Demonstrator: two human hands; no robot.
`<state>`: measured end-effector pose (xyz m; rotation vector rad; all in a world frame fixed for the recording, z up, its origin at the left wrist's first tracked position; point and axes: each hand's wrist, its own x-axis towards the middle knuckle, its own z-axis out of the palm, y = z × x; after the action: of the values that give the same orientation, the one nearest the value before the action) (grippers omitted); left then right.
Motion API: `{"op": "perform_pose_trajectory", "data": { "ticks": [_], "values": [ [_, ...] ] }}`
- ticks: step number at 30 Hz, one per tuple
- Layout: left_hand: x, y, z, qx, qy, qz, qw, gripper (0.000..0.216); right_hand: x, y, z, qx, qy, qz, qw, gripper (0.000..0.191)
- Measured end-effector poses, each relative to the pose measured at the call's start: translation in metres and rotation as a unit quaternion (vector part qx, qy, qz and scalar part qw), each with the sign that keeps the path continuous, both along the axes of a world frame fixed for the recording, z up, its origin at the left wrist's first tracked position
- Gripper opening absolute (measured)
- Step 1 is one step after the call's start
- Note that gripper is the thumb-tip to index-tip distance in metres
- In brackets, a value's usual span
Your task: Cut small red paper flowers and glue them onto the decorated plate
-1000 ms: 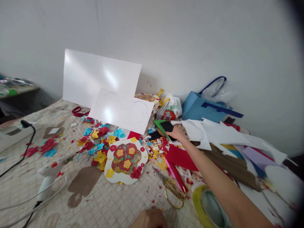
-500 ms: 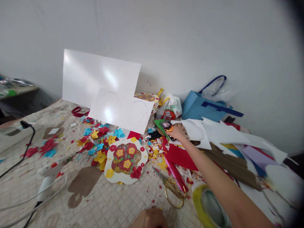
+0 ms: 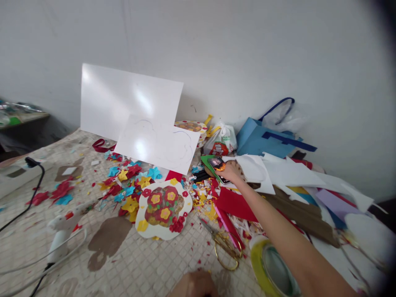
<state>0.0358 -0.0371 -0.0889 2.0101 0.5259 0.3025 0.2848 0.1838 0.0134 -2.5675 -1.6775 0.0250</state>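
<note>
My right hand (image 3: 232, 171) reaches far across the table and is closed at the right side of a smartphone (image 3: 218, 164) with a lit picture on its screen. The hand covers part of the phone, and the fingertips are hard to make out. Under the phone lies a piece of green sheet (image 3: 206, 160). At the bottom edge my left hand (image 3: 198, 284) rests on the table as a fist; its fingers are mostly hidden. Beyond it lies a white scalloped plaque (image 3: 142, 210) with red and yellow flowers. Gold-handled scissors (image 3: 227, 247) lie open to the right of the plaque.
A white glue gun (image 3: 60, 235) with cords lies at left. Paper flowers (image 3: 130, 189) and scraps cover the middle. White boards (image 3: 130, 95) lean on the wall. A tape roll (image 3: 262, 264) sits under my right forearm. Sheets (image 3: 297, 173) and a blue bag (image 3: 260, 138) fill the right.
The view has shifted very slightly. Both hands and the things on the table stay in place.
</note>
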Motion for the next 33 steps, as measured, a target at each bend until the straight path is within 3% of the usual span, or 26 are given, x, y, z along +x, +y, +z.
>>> {"op": "perform_pose_trajectory", "data": {
  "ticks": [6,15,19,24,28,33],
  "values": [
    [0.001,-0.002,-0.005,0.006,-0.040,0.012,0.999,0.020,0.001,0.002,-0.001,0.001,0.012,-0.004,1.000,0.079],
    [-0.014,-0.002,0.028,-0.063,-0.081,0.037,0.994,0.018,-0.001,0.002,-0.001,0.021,0.048,-0.010,0.999,0.076],
    [-0.013,0.001,0.034,-0.069,-0.077,0.023,0.994,0.011,0.003,-0.004,0.001,0.055,0.081,0.012,0.995,0.067],
    [-0.014,-0.004,0.049,-0.096,-0.041,0.085,0.991,0.009,0.012,-0.017,0.015,0.136,0.150,0.037,0.979,0.036],
    [-0.015,-0.008,0.055,-0.120,-0.044,0.108,0.986,0.005,0.005,-0.044,0.031,0.234,0.228,0.061,0.943,0.030],
    [-0.014,-0.002,0.050,-0.258,-0.096,0.148,0.950,0.015,-0.039,-0.128,0.030,0.276,0.364,0.149,0.877,0.031]
  ]
}}
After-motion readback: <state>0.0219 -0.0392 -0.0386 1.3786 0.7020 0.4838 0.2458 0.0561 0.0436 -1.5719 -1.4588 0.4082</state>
